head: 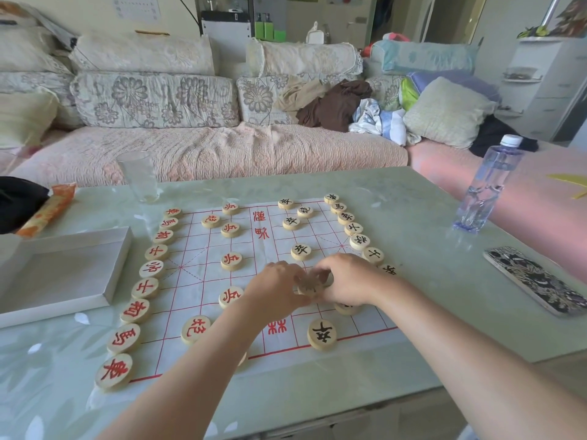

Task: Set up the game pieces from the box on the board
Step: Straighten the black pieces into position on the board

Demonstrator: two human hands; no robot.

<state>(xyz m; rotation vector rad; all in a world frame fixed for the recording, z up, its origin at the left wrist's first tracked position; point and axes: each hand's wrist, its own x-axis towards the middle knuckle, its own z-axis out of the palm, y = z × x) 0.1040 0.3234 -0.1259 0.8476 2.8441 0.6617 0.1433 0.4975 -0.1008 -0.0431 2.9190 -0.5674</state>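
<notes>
A white cloth board [203, 249] with red grid lines lies on the table. Round wooden pieces with red characters [151, 268] line its left side, and pieces with black characters [359, 241] line its right side. Both hands meet over the board's near right part. My left hand [275, 289] and my right hand [347, 282] both have curled fingers around wooden pieces [313, 283] between them, which look blurred. A piece partly hidden under my right hand [346, 309] rests on the board. The white box [63, 274] sits at the left.
A clear glass [138, 176] stands behind the board. A water bottle [487, 185] and a phone [536, 279] are on the right. A snack packet [47, 209] and a dark object lie at far left. A sofa with cushions runs behind the table.
</notes>
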